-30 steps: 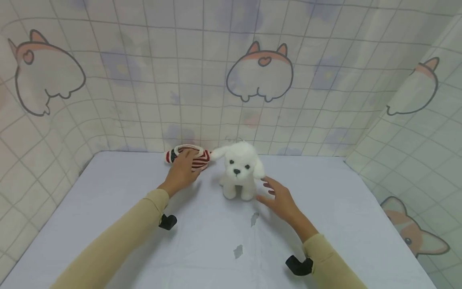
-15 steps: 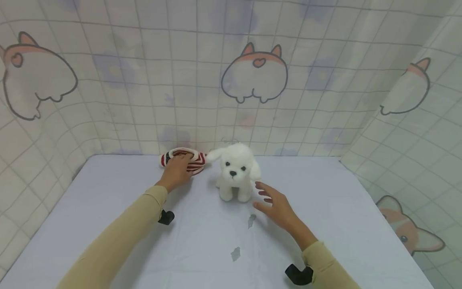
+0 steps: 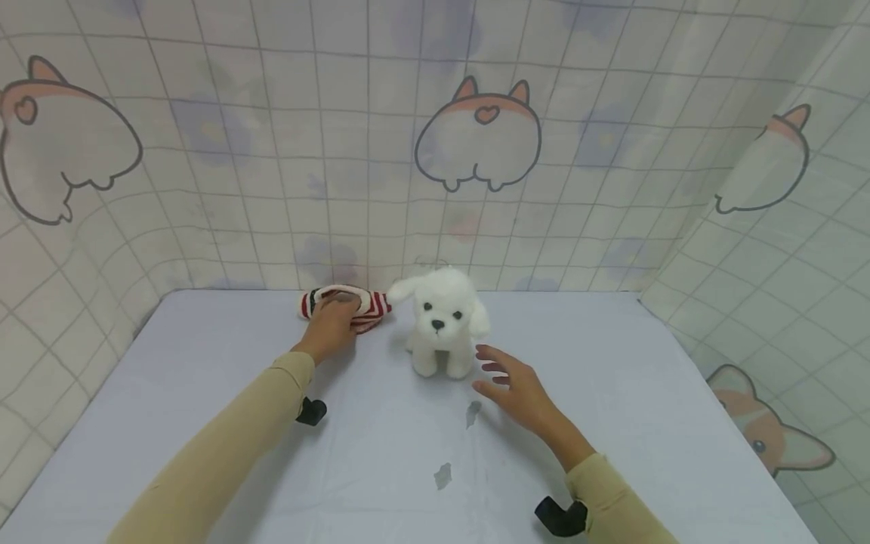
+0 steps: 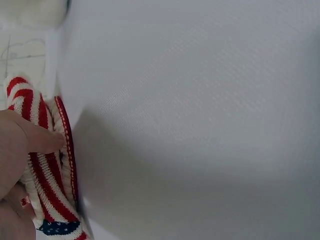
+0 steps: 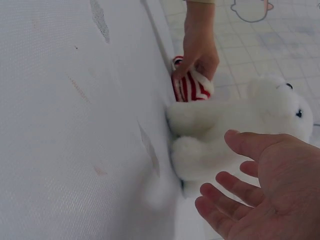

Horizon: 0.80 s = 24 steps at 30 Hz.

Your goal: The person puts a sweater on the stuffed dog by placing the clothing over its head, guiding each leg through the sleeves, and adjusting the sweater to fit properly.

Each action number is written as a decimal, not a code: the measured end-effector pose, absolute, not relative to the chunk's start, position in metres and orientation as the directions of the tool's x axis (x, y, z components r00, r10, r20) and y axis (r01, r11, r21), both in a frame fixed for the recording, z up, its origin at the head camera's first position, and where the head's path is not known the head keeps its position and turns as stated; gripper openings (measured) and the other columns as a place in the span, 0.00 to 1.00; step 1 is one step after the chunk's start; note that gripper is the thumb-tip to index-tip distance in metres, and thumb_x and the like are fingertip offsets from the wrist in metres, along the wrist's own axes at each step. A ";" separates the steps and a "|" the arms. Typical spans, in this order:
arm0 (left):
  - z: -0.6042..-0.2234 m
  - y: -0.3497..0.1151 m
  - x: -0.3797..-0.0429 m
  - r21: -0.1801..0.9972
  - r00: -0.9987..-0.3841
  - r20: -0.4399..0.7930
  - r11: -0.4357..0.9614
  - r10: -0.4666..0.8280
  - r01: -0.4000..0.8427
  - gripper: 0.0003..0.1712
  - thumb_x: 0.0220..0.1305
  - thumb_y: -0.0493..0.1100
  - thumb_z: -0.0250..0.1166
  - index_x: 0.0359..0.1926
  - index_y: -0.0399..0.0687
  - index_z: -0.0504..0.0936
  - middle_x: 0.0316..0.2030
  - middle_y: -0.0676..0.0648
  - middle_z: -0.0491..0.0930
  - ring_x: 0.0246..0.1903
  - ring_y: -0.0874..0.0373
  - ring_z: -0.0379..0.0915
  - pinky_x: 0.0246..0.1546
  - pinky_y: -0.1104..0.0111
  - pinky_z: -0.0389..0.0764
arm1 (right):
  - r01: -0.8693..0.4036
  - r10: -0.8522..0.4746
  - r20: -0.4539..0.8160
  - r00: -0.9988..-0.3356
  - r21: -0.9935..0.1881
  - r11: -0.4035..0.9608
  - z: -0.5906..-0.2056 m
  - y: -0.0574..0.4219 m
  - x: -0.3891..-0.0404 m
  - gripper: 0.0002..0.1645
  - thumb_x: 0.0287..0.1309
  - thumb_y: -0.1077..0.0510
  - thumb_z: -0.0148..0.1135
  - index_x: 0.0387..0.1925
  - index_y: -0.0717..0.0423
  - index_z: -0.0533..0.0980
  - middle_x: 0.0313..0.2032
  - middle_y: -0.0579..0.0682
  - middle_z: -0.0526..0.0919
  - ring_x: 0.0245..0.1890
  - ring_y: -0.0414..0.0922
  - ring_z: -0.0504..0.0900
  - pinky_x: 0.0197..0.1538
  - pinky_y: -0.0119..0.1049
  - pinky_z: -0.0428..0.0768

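A white plush dog (image 3: 445,325) stands upright on the white table. Left of it, at the far edge, lies a small knit sweater (image 3: 375,307) with red and white stripes and a navy patch. My left hand (image 3: 331,325) grips that sweater. In the left wrist view the thumb presses on the striped knit (image 4: 52,182), and the other fingers are partly out of frame beneath it. My right hand (image 3: 519,387) is beside the dog's front leg, fingers spread and holding nothing. The right wrist view shows its palm (image 5: 280,195) turned up near the dog's body (image 5: 220,125).
Behind the table (image 3: 394,483) hangs a grid-patterned curtain (image 3: 381,151) printed with cartoon corgis; it wraps round both sides. Two grey patches mark the tabletop, one of them a small grey mark (image 3: 443,477) near the front. Black wrist mounts hang below both sleeves.
My right hand's fingertips have dropped from the plush dog's ear to beside its leg. The left hand stays on the sweater, whose opening now looks flatter. The head view has shifted slightly.
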<state>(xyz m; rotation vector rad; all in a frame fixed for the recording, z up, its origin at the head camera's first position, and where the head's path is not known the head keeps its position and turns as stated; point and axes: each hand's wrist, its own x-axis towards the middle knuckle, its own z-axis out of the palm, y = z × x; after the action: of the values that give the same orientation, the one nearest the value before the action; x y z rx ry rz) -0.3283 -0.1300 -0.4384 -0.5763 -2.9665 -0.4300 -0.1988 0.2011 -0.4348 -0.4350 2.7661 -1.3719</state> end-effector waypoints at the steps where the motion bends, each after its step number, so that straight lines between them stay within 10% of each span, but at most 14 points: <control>1: -0.439 -0.131 -0.328 0.251 -0.923 0.145 0.889 0.357 0.384 0.26 0.56 0.31 0.65 0.57 0.36 0.73 0.51 0.37 0.81 0.56 0.42 0.75 0.69 0.43 0.55 | -0.242 -0.261 0.105 -0.960 -0.784 0.572 -0.435 0.201 -0.199 0.36 0.60 0.55 0.65 0.68 0.54 0.64 0.63 0.56 0.74 0.61 0.57 0.75 0.60 0.50 0.76; 24: -0.436 -0.131 -0.270 0.219 -0.858 0.156 0.830 0.490 0.513 0.11 0.53 0.32 0.68 0.29 0.48 0.74 0.26 0.52 0.80 0.35 0.53 0.79 0.64 0.40 0.62 | -0.252 -0.295 0.098 -0.950 -0.799 0.546 -0.437 0.188 -0.197 0.34 0.61 0.55 0.64 0.67 0.53 0.65 0.59 0.54 0.77 0.59 0.55 0.76 0.59 0.49 0.77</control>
<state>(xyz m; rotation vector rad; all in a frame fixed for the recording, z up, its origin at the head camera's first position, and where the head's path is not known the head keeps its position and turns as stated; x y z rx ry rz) -0.2704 -0.1308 -0.4362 -0.8010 -2.9151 -0.3893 -0.1971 0.1877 -0.4366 -0.4815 2.7197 -1.3943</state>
